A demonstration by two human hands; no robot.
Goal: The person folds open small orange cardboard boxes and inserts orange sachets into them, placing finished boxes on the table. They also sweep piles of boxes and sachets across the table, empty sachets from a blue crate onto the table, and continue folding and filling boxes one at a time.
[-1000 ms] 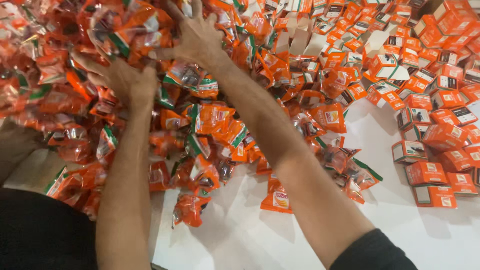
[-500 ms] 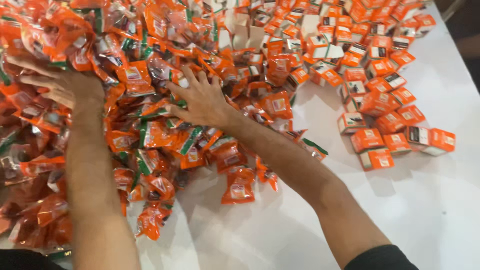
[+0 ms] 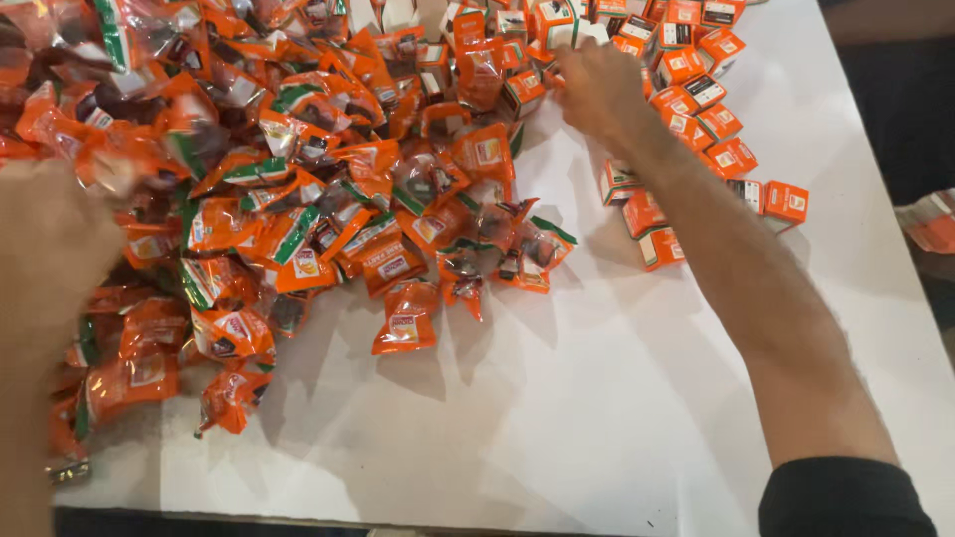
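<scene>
A big heap of orange plastic packets [image 3: 298, 199] with green and white edges covers the left and top of a white table [image 3: 557, 418]. My left hand [image 3: 50, 239] is blurred at the left edge, over the heap, with its fingers hidden. My right arm stretches across the table. My right hand [image 3: 597, 89] sits at the top, fingers curled among several small orange and white boxes [image 3: 716, 129]. I cannot make out whether either hand holds anything. One packet [image 3: 403, 323] lies at the heap's near edge.
More small boxes [image 3: 647, 214] lie scattered right of my forearm, near the table's right edge. Beyond that edge is a dark floor [image 3: 895, 89] and a small orange bundle [image 3: 930, 219]. Bare white tabletop shows in front of the heap.
My right hand has left the packet heap and moved right and up to the small boxes. My left hand has drawn back toward me, along the left edge.
</scene>
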